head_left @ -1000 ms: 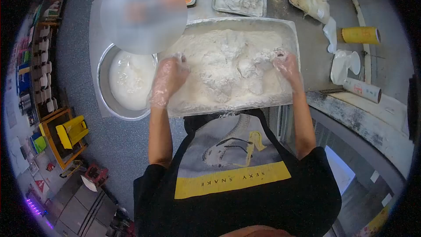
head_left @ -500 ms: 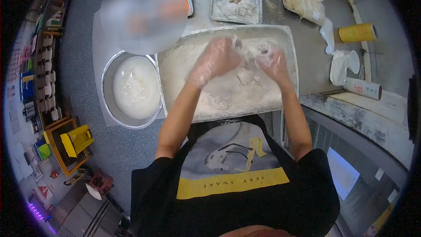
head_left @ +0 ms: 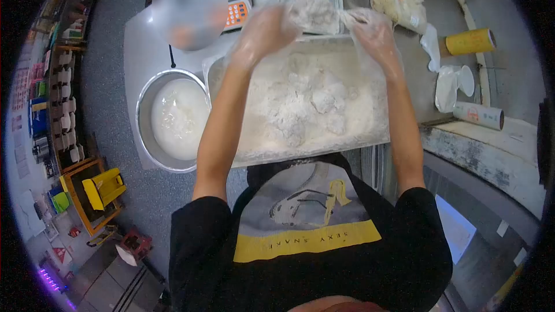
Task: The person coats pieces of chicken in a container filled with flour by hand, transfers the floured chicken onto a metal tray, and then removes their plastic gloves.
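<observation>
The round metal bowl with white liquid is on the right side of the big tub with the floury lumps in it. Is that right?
Not quite: the round metal bowl with white liquid is on the left side of the big tub with the floury lumps in it. The head view shows it.

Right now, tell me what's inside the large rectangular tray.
The large tray holds white powder and several powder-coated lumps. The powder covers the tray's bottom and anything buried there, and hides what the lumps are.
</observation>
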